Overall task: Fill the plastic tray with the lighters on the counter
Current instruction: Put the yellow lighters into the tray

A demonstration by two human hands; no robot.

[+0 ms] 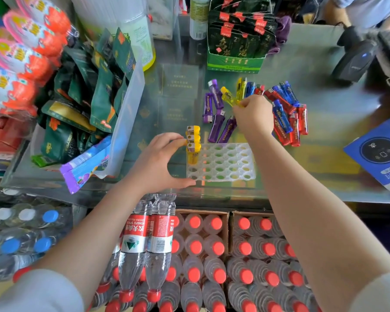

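A clear plastic tray (223,165) full of holes lies on the glass counter. Three yellow lighters (193,140) stand in its left column. My left hand (160,163) spans that left edge, fingertips on the yellow lighters and thumb on the tray's near corner. My right hand (253,115) pinches a yellow lighter (229,96) above the loose pile. Purple lighters (215,113) lie left of that hand. Blue lighters (284,102) and red lighters (291,127) lie to its right.
A bin of green snack packets (95,97) stands at the left, and a green box of tea sachets (236,41) at the back. A black scanner (354,59) and a blue payment sign (378,152) sit at the right. Water bottles (196,251) fill boxes below the counter.
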